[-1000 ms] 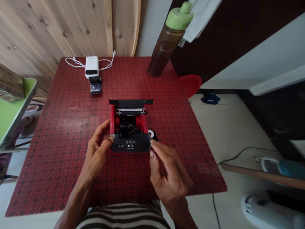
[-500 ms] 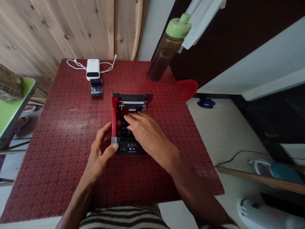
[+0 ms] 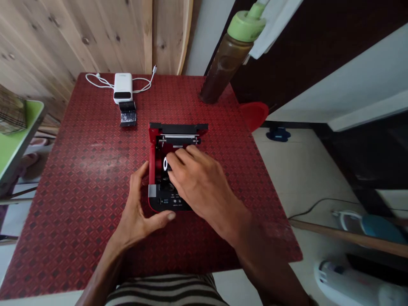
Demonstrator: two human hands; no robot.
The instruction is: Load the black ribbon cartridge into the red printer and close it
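A person in striped clothing [image 3: 162, 291] leans over a small red-and-black machine [image 3: 174, 203] on a red patterned table [image 3: 92, 212], its lid [image 3: 178, 128] raised at the far end. The right hand [image 3: 199, 178] reaches into the open bay, fingers drawn narrow around a roll [image 3: 164, 164] whose white-rimmed end shows at the fingertips; the hand hides the rest, and from here I cannot tell whether it rests on the bottom. The left hand [image 3: 136, 219] is spread wide at the near left corner, fingers beside the side wall, thumb just off the front edge. The opening looks done and the roll appears partway in, not yet released, with the lid unclosed. Farther back stands a green-capped bottle [image 3: 225, 63].
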